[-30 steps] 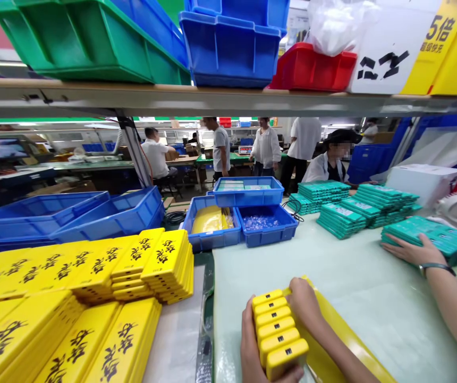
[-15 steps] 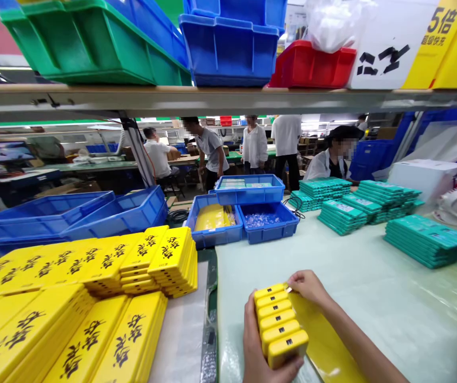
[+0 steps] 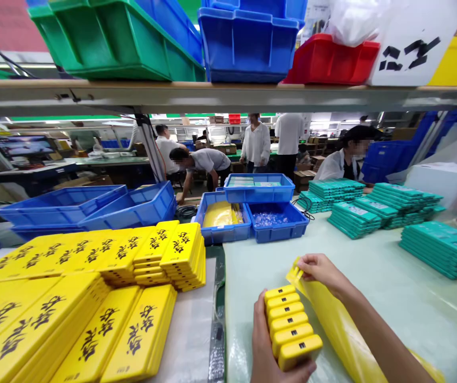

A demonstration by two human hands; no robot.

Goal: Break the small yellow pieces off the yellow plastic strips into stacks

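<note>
room: factory hall, people at far benches | shelf (image 3: 228, 96) overhead carrying bins | pale worktable (image 3: 372, 298) | yellow box stacks (image 3: 93, 287) left | yellow bag (image 3: 332, 319) on table, right hand (image 3: 320, 270) pinching its top edge | power-bank stack (image 3: 290, 324) near table's front edge, left hand (image 3: 270, 354) fingers wrapped beneath

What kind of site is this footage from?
Most likely a factory packing or assembly line. Stacks of identical yellow boxes and teal boxes cover the workbench, blue parts bins hold supplies, and other workers stand at benches behind.
</note>
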